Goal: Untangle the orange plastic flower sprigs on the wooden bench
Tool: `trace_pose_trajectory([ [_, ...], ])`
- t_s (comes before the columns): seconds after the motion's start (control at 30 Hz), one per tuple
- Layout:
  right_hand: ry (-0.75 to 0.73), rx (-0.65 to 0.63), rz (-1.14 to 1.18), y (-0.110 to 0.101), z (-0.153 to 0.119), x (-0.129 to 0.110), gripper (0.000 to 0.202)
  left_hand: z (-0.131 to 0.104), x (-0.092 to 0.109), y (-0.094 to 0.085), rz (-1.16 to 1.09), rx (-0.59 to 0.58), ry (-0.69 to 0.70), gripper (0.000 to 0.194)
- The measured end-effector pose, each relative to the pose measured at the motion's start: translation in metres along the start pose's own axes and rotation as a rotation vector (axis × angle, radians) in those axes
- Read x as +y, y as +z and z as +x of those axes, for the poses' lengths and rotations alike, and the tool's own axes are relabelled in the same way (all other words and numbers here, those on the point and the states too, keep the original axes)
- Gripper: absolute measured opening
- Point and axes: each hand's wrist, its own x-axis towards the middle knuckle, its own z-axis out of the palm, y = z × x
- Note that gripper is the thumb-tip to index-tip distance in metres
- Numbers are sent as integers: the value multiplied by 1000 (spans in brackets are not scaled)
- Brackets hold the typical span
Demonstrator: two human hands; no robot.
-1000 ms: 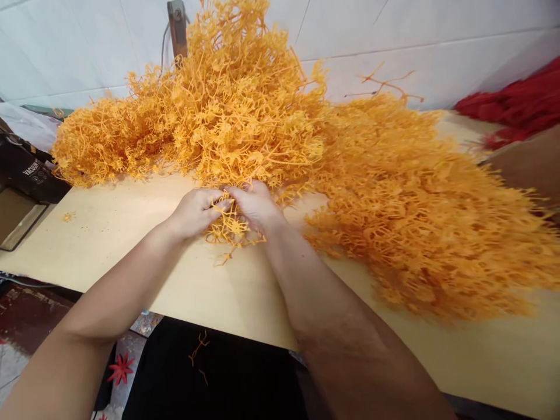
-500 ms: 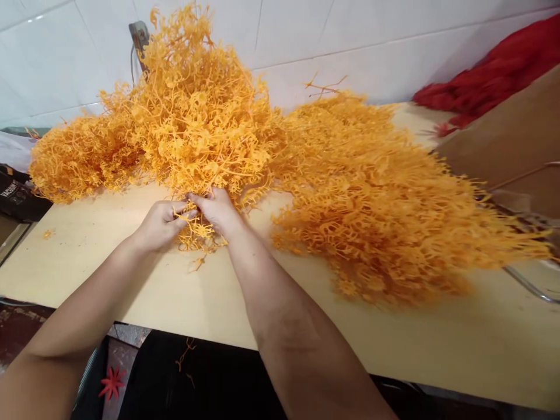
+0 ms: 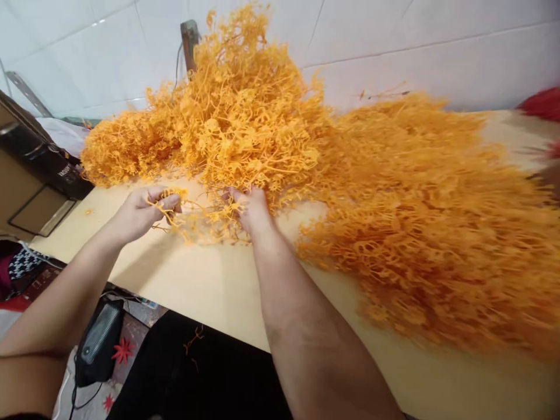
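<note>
A tall heap of orange branching sprigs (image 3: 258,111) stands on the pale tabletop (image 3: 210,286) against the wall. My left hand (image 3: 146,211) is closed round a small orange sprig (image 3: 175,195), to the left of my right hand and clear of the heap. At the heap's front edge, my right hand (image 3: 250,210) has its fingers closed on orange sprigs, with the fingertips partly hidden among them. Loose strands lie between the two hands. A second, wider orange pile (image 3: 429,233), blurred, spreads over the right side.
Black cylindrical object (image 3: 48,157) and a cardboard box (image 3: 26,198) at the far left. Red material (image 3: 542,105) at the right edge. White tiled wall (image 3: 376,35) behind. Below the table edge, a black bag (image 3: 98,344) and a red star-shaped piece (image 3: 123,350).
My left hand has drawn away to the left from my right hand, with a sprig in it. The view has turned left, so the heaps appear farther right.
</note>
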Motion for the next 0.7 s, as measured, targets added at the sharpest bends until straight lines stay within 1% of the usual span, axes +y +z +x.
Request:
trace_pose_trajectory([
  [0.07,89,29,34,0,-8,-6,14,2,-2,-9,2,26,-6,36],
  [0.1,120,54,50,0,-13,-9,12,4,-5,-10,-5,56,6,37],
  [0.13,133,46,47,1,-18,-12,11,6,-7,-10,-16,89,18,36],
  [0.2,115,22,46,2,-24,-15,11,10,-14,-9,-46,143,15,35],
  [0.27,88,7,65,3,-26,-16,11,14,-21,-14,-77,206,-39,32],
  [0.3,88,8,73,2,-26,-16,11,17,-26,-19,-92,243,-77,30],
  [0.37,104,17,83,1,-26,-17,12,21,-37,-37,-96,301,-147,27],
  [0.43,126,21,85,1,-26,-18,13,25,-48,-61,-35,362,-193,25],
  [0.5,125,21,88,0,-26,-20,12,29,-54,-82,56,462,-241,25],
  [0.53,125,21,88,1,-27,-21,11,31,-53,-89,74,490,-251,26],
  [0.57,128,22,84,1,-27,-21,10,33,-48,-92,80,487,-238,27],
  [0.6,135,22,76,1,-27,-22,10,35,-39,-91,75,452,-205,29],
  [0.63,144,24,68,2,-28,-23,10,38,-27,-85,79,366,-128,33],
  [0.67,151,26,66,3,-28,-23,11,41,-12,-73,123,315,-67,37],
  [0.7,157,32,67,3,-29,-23,13,44,5,-57,168,244,-15,40],
])
